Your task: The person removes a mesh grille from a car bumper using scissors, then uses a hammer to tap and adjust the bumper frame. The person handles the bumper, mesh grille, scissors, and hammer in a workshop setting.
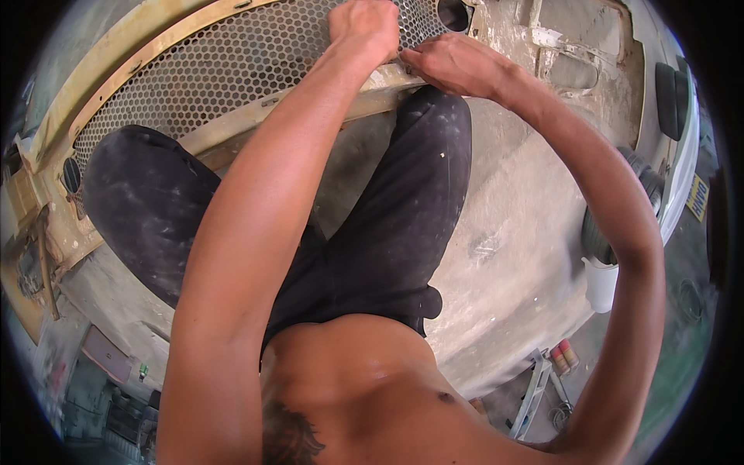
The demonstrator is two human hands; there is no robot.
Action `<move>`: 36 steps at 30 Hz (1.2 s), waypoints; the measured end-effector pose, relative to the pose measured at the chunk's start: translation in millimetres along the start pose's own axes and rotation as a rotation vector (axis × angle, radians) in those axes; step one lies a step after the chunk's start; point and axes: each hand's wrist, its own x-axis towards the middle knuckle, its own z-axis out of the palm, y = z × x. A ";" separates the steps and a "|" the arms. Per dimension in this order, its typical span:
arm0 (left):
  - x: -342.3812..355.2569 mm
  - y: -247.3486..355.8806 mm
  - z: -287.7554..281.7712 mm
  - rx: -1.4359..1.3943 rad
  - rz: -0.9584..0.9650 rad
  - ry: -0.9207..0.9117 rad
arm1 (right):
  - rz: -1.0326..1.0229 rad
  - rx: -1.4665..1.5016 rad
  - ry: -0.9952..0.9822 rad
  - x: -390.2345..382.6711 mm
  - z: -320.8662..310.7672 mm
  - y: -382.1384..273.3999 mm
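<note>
A dark metal mesh sheet (217,66) with round holes fills an opening in a cream-coloured vehicle body panel (97,74), in front of my knees. My left hand (364,27) is closed in a fist against the mesh near its right end. Its fingers are turned away, so whatever they hold is hidden. Beside it, slightly lower and to the right, my right hand (457,63) is closed, with thumb and forefinger pinched at the mesh's lower edge. What sits between them is too small to make out. The fingertips of both hands nearly meet.
A round dark hole (453,14) lies just beyond my right hand. A worn, paint-spotted panel (581,66) is at upper right. Tyres (670,101) and a white bucket (601,283) stand at the right. Red-and-tan cans (564,356) and a metal frame (531,395) sit at lower right.
</note>
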 end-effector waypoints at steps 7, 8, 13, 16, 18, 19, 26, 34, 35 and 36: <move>14.7 -8.7 19.1 0.062 0.035 0.122 | -0.042 0.061 0.114 -9.3 9.8 -2.6; 15.4 -8.2 22.7 0.056 0.046 0.136 | -0.038 0.055 0.142 -10.3 14.3 -1.3; 9.5 -6.3 9.9 0.066 0.074 0.053 | 0.002 0.043 0.183 -15.0 25.4 -6.4; 9.6 -12.9 16.8 0.063 0.121 0.107 | 0.011 0.021 0.215 -16.6 25.8 -11.8; 8.3 -11.4 17.5 0.052 0.134 0.085 | -0.008 0.027 0.241 -16.9 29.2 -6.6; 10.0 -7.6 11.3 0.051 0.117 0.034 | -0.016 0.028 0.252 -17.3 30.8 -3.4; 7.5 -6.2 3.3 0.046 0.065 0.005 | -0.098 0.003 0.034 -6.7 5.8 4.9; 5.5 -5.3 3.8 0.050 0.025 0.069 | 0.063 0.065 0.235 -18.5 28.1 -13.5; 4.8 -5.5 -1.1 0.056 0.012 0.061 | 0.049 0.043 0.286 -16.9 27.0 -14.8; 4.5 -0.6 -0.7 0.007 -0.003 0.023 | 0.082 0.024 0.282 -18.3 29.6 -16.8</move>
